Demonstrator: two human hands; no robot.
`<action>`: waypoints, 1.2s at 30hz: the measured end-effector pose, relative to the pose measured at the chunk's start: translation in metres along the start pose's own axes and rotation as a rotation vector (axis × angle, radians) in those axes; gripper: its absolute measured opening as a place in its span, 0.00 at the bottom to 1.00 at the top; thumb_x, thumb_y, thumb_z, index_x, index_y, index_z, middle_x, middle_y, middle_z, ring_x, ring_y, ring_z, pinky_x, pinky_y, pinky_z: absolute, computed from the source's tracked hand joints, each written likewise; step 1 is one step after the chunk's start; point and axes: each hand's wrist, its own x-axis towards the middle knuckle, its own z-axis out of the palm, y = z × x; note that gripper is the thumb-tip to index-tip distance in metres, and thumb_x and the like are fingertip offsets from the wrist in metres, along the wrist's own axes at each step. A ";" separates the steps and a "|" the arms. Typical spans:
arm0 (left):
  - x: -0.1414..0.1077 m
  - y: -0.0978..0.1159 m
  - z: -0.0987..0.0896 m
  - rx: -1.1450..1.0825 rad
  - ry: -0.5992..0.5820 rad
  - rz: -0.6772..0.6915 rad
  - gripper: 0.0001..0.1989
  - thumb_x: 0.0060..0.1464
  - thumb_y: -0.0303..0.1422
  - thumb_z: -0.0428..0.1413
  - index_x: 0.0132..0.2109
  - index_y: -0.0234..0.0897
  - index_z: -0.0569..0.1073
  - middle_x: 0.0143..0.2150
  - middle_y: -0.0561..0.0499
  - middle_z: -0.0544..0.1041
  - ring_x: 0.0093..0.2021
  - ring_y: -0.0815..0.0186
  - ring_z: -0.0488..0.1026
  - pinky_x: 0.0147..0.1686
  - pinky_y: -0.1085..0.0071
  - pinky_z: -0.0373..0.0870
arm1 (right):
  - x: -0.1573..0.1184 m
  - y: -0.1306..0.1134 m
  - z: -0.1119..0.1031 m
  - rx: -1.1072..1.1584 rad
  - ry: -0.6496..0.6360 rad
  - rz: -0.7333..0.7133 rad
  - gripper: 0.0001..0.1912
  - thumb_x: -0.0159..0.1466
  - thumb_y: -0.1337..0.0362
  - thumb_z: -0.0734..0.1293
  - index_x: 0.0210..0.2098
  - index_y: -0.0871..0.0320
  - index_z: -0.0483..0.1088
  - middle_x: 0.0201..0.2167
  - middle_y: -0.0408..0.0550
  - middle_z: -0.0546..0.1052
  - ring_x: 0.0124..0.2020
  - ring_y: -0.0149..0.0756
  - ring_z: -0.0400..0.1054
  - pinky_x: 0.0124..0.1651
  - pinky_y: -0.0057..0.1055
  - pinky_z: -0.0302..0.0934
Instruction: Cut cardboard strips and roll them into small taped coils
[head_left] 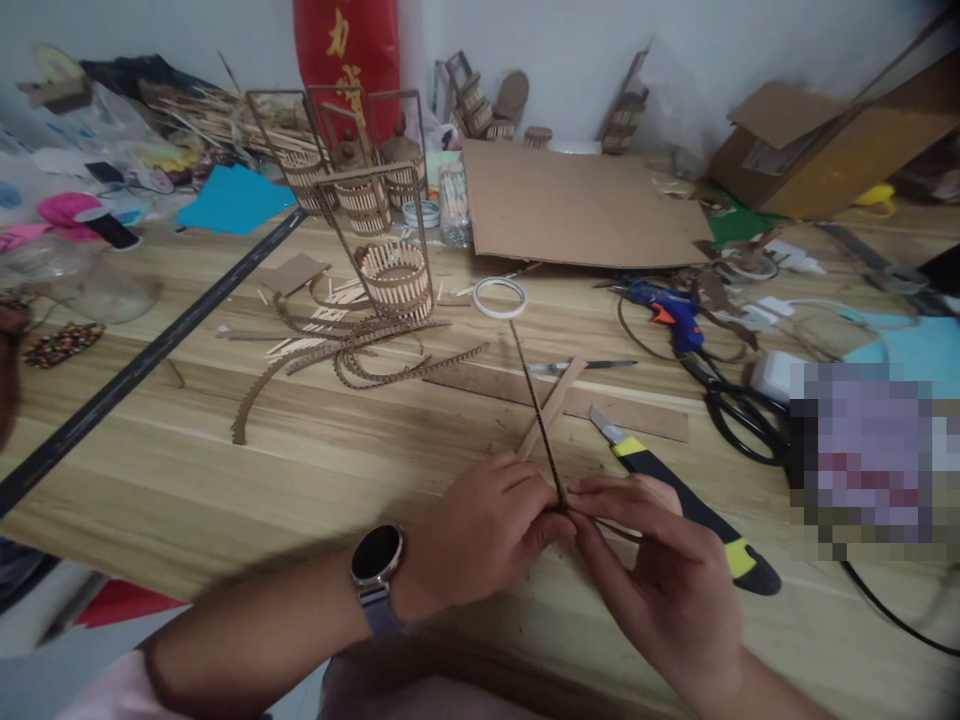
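Observation:
Between my two hands, a thin brown cardboard strip (538,410) is pinched, its long end pointing up and away over the table. My left hand (487,520), with a watch on the wrist, has its thumb and fingers closed on the strip. Right beside it, my right hand (667,560) pinches the strip with thumb and forefingers; part of the strip curves out under those fingers. A yellow-and-black utility knife (675,500) lies partly behind my right hand, blade out. Flat cardboard pieces (637,410) and a pen-like craft knife (600,365) lie just past the fingertips.
Curled cardboard strips (262,390) lie left of centre, near a small stick basket with a tall handle (395,275). A tape roll (500,297), cardboard sheet (577,205), blue glue gun (675,315) and black scissors (739,420) lie farther out. A long dark ruler (150,360) crosses the left.

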 end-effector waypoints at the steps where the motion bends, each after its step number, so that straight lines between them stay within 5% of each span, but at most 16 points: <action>1: 0.000 0.000 0.000 0.008 -0.001 -0.001 0.17 0.69 0.37 0.43 0.35 0.34 0.69 0.34 0.48 0.74 0.37 0.63 0.68 0.38 0.67 0.66 | 0.000 0.000 0.000 0.006 0.000 0.001 0.10 0.59 0.73 0.70 0.37 0.52 0.73 0.31 0.44 0.81 0.35 0.39 0.76 0.39 0.38 0.68; 10: 0.001 -0.002 -0.002 0.051 0.025 0.094 0.14 0.66 0.30 0.43 0.33 0.35 0.68 0.31 0.48 0.73 0.36 0.64 0.66 0.39 0.67 0.65 | 0.002 -0.003 0.002 0.047 -0.002 0.028 0.10 0.59 0.73 0.69 0.34 0.51 0.71 0.29 0.43 0.80 0.34 0.40 0.76 0.38 0.39 0.68; 17: -0.001 0.000 -0.001 0.117 0.067 0.114 0.13 0.63 0.28 0.45 0.30 0.36 0.67 0.30 0.49 0.72 0.35 0.64 0.65 0.39 0.66 0.64 | -0.003 -0.003 0.003 0.200 0.034 0.003 0.19 0.58 0.78 0.67 0.40 0.50 0.64 0.31 0.41 0.78 0.36 0.39 0.76 0.41 0.41 0.69; 24: 0.001 -0.005 -0.003 0.058 0.073 0.197 0.13 0.63 0.28 0.44 0.31 0.36 0.67 0.28 0.50 0.71 0.33 0.65 0.65 0.38 0.66 0.63 | -0.003 -0.002 0.001 0.310 -0.024 0.120 0.14 0.61 0.77 0.65 0.38 0.50 0.62 0.31 0.42 0.75 0.35 0.36 0.74 0.38 0.36 0.71; 32: 0.002 -0.007 -0.003 -0.056 0.014 0.035 0.16 0.67 0.41 0.45 0.35 0.36 0.68 0.32 0.49 0.74 0.36 0.64 0.68 0.40 0.66 0.66 | -0.001 0.002 0.000 0.196 0.029 0.001 0.17 0.59 0.78 0.66 0.39 0.49 0.64 0.30 0.42 0.77 0.41 0.42 0.76 0.44 0.44 0.69; 36: 0.001 -0.005 -0.002 -0.019 0.091 0.013 0.11 0.65 0.35 0.47 0.42 0.34 0.70 0.37 0.46 0.76 0.41 0.61 0.70 0.43 0.63 0.68 | -0.001 0.001 0.000 0.095 0.008 -0.024 0.14 0.59 0.76 0.67 0.37 0.50 0.65 0.29 0.41 0.79 0.38 0.42 0.77 0.43 0.45 0.67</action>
